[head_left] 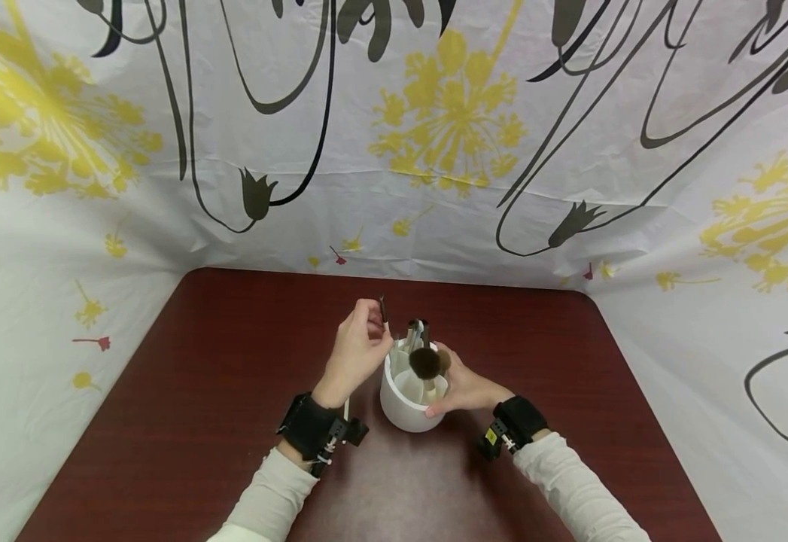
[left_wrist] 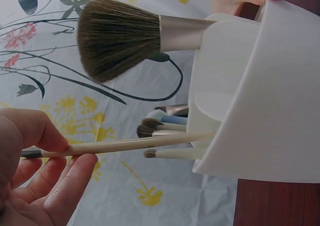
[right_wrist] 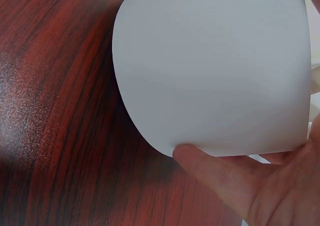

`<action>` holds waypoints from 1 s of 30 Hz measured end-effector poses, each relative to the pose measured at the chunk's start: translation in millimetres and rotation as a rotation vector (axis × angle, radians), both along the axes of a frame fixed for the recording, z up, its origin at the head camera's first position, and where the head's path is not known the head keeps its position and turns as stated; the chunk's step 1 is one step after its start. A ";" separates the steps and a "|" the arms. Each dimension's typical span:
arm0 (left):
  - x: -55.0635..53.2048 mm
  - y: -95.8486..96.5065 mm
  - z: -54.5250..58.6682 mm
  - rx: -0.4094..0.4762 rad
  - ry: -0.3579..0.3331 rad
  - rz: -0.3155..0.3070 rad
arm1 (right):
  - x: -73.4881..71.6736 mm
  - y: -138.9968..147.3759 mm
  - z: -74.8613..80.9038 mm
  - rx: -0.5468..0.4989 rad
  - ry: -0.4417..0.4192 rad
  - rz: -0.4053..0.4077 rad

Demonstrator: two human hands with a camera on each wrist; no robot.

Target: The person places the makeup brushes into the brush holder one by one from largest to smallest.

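My left hand (head_left: 356, 348) pinches a slim makeup brush (left_wrist: 117, 145) between thumb and fingers, near its dark end. In the left wrist view the brush's pale handle runs into the mouth of a white brush holder (head_left: 409, 415). My right hand (head_left: 467, 385) grips that holder from the right side, with the thumb (right_wrist: 200, 161) against its outer wall. A large fluffy makeup brush (left_wrist: 120, 40) sticks out of the holder, its dark bristles up. Several smaller brushes (left_wrist: 150, 128) stand in the divided compartments; their lower ends are hidden.
The dark red wooden table (head_left: 251, 339) lies under the holder and both arms. A white cloth (head_left: 339, 158) with yellow and grey flower prints hangs behind it and along both sides. Each wrist wears a black strap with a small camera.
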State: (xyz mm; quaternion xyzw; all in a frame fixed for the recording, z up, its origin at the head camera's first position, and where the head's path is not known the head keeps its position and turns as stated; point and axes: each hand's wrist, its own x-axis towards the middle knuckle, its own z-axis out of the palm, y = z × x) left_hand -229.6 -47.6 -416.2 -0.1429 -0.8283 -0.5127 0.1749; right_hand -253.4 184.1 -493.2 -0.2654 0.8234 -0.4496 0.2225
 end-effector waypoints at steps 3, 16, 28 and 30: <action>-0.8 -0.2 -2.5 -0.013 0.000 0.007 | -0.3 0.0 -0.6 0.010 -0.008 -0.004; -3.1 -1.8 -11.7 -0.052 0.007 0.005 | -1.8 1.1 -5.4 0.025 -0.016 -0.011; -4.4 2.0 -17.3 -0.085 -0.048 -0.028 | -1.3 0.5 -2.8 0.023 -0.028 -0.010; -4.4 2.3 -19.4 -0.090 -0.050 -0.026 | -1.4 0.5 -3.2 0.026 -0.021 -0.010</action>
